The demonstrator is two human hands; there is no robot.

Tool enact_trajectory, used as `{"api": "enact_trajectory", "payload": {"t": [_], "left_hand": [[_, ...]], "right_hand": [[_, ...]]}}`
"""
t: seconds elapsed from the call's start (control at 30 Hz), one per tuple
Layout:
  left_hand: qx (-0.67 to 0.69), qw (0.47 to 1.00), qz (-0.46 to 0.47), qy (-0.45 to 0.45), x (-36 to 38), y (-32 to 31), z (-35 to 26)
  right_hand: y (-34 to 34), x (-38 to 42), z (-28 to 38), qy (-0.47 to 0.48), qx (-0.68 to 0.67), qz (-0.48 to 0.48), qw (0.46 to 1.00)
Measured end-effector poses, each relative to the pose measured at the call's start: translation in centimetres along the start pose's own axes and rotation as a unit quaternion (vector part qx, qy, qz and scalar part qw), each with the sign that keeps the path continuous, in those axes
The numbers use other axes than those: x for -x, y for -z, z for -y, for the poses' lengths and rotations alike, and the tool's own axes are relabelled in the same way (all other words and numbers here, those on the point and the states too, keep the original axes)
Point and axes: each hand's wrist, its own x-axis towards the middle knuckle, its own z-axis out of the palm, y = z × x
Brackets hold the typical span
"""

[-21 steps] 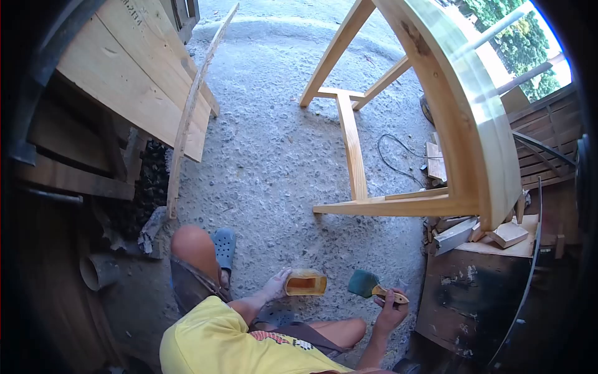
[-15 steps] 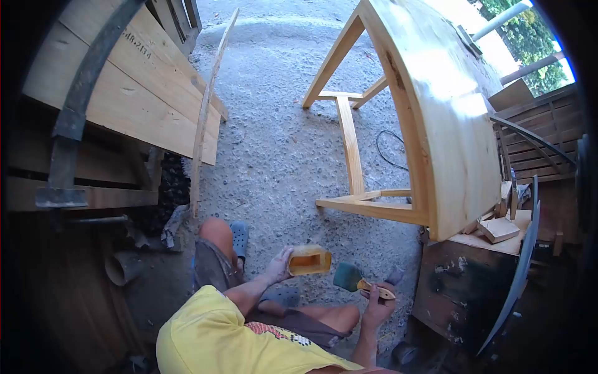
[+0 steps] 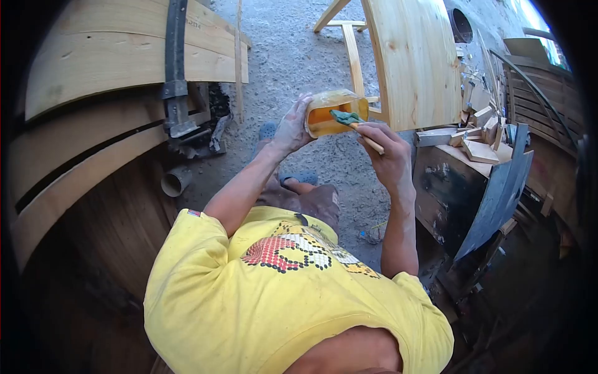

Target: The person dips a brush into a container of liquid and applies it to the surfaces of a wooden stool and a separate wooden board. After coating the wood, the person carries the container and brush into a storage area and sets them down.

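My left hand (image 3: 294, 126) is closed round the left end of a cut-open plastic container (image 3: 338, 98), tilted so that its opening and the amber liquid inside show. In my right hand (image 3: 389, 153) is the wooden handle of a paintbrush (image 3: 346, 118). The brush's green-coated bristles are at the container's opening, over the amber inside; whether they touch the liquid I cannot tell. Beyond the container stands a pale wooden table (image 3: 416, 62), tipped so that its broad top faces right and its legs point left.
Wooden boards (image 3: 112, 56) and a metal clamp (image 3: 176, 62) are at the upper left. On the right, wood offcuts (image 3: 481, 151) lie on a dark-stained box (image 3: 445, 187). A grey pipe (image 3: 177, 181) lies at left, and another pipe (image 3: 460, 26) behind the table.
My view has tilted down. Both hands have come up and closer together, and the brush has moved from beside the container to its opening.
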Motion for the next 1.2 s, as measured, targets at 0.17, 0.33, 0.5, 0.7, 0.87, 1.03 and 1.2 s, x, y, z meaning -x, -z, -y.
{"api": "enact_trajectory", "payload": {"t": [0.17,0.33,0.5,0.7,0.87,1.03,1.2], "left_hand": [[0.019,0.999,0.043,0.022,-4.7,6.9,-4.7],[0.01,0.994,0.081,0.073,-7.4,10.5,-4.3],[-0.011,0.994,0.027,0.105,-10.1,10.5,-0.7],[-0.062,0.994,-0.052,0.077,-15.2,8.6,6.8],[-0.074,0.981,-0.09,0.156,-18.2,6.8,14.4],[-0.042,0.965,-0.136,0.22,-21.5,5.6,20.1],[-0.059,0.956,-0.162,0.237,-24.1,3.9,28.3]], "right_hand": [[-2.6,-6.0,0.1,0.025,0.092,0.107,0.99],[-1.3,-10.2,1.7,0.006,0.008,0.073,0.997],[-0.2,-12.3,-1.9,-0.114,-0.298,-0.041,0.947],[-5.8,-17.5,-10.1,-0.253,-0.45,-0.226,0.826],[-10.6,-22.3,-14.4,-0.274,-0.408,-0.292,0.821],[-15.8,-28.8,-19.2,-0.288,-0.486,-0.305,0.767],[-24.4,-30.9,-29.8,-0.41,-0.636,-0.379,0.532]]}}
